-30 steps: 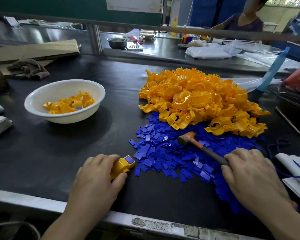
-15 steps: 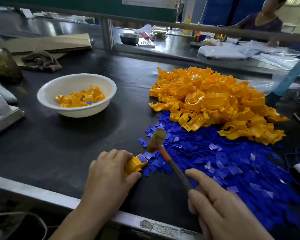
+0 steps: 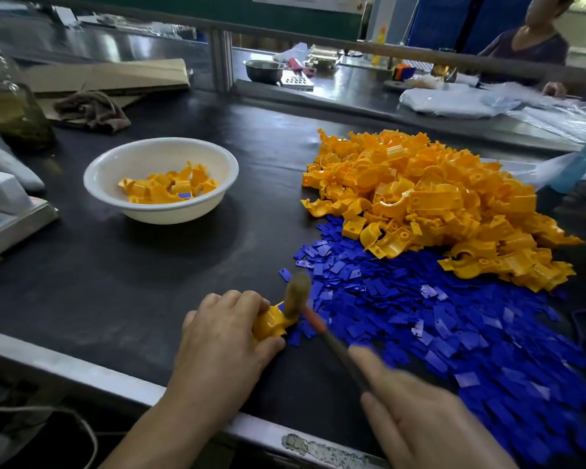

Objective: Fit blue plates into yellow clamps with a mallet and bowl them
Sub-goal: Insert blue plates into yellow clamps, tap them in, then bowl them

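Spreading across most of the view is a black matte worktable (image 3: 142,286) with a worn metal front edge. On its right far part sits a big heap of loose yellow plastic clamps (image 3: 433,204). Its near edge overlaps a wide scatter of small flat blue plastic plates (image 3: 460,319) that runs toward the table's front right. Left of the heap and well apart from it stands a round white bowl (image 3: 173,214), holding a shallow layer of finished yellow clamps (image 3: 163,191) with one blue plate face showing among them.

Near the front edge, the left hand (image 3: 224,336) lies palm down. Its fingers are curled over and its thumb tucked under a single yellow clamp (image 3: 271,323), pinning it to the table just beside the left fringe of the blue scatter. The right hand (image 3: 420,418), motion-blurred, is wrapped round the low end of a small mallet (image 3: 296,294) with a dull brown head and an orange-collared dark handle. The blur hides just how its fingers lie. The mallet head stands on the clamp's exposed right end and covers it, so I cannot tell how the plate there is seated.
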Demonstrator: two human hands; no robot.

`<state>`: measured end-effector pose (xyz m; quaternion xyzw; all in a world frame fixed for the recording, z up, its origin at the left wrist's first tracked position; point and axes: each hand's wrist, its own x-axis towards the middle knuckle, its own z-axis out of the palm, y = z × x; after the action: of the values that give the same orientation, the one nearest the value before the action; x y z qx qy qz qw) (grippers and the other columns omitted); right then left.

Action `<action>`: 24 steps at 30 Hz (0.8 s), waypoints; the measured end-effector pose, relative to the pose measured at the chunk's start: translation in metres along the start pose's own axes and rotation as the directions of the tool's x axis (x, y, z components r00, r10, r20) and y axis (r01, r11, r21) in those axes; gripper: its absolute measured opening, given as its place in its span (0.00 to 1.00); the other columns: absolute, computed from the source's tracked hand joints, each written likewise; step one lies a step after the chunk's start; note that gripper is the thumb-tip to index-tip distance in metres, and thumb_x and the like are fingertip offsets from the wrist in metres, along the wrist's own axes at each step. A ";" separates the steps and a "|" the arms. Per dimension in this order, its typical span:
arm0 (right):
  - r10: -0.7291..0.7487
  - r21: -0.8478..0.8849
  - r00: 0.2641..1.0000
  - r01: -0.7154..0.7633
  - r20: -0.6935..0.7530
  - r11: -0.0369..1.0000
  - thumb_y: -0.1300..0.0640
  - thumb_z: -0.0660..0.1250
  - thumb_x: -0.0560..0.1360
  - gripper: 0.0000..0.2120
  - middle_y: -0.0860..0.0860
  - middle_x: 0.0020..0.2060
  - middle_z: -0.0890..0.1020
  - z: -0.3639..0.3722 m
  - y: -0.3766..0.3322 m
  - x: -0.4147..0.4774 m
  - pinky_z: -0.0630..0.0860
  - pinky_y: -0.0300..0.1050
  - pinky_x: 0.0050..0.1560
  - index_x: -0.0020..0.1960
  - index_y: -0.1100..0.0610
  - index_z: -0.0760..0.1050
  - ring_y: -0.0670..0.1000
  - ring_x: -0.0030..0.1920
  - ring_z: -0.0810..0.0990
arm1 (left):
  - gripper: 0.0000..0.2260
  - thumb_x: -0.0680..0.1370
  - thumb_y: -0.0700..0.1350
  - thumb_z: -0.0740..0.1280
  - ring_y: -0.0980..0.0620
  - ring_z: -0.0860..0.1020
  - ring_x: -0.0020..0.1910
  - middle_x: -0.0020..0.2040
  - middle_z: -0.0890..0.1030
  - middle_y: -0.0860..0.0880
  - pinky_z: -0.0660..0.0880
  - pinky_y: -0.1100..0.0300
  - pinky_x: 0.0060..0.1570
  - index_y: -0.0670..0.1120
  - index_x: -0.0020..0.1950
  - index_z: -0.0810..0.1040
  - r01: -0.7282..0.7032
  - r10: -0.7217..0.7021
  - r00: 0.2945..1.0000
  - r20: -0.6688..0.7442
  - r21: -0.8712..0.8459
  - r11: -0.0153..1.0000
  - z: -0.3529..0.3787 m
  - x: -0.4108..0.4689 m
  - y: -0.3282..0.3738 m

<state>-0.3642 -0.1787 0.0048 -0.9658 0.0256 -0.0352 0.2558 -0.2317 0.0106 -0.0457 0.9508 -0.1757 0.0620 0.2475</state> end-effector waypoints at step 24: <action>0.224 -0.116 0.935 -0.263 -0.275 0.958 0.52 0.68 0.73 0.23 0.28 0.42 0.72 -0.027 0.031 -0.005 0.68 0.27 0.36 0.65 0.37 0.69 0.32 0.40 0.74 | 0.16 0.69 0.63 0.68 0.56 0.71 0.51 0.48 0.75 0.61 0.68 0.55 0.51 0.60 0.53 0.74 0.034 -0.034 0.999 0.016 -0.005 0.999 0.000 0.001 -0.002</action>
<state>-0.3727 -0.2187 0.0119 -0.9587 0.1811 -0.1269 0.1790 -0.2303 0.0121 -0.0461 0.9534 -0.1615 0.0496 0.2499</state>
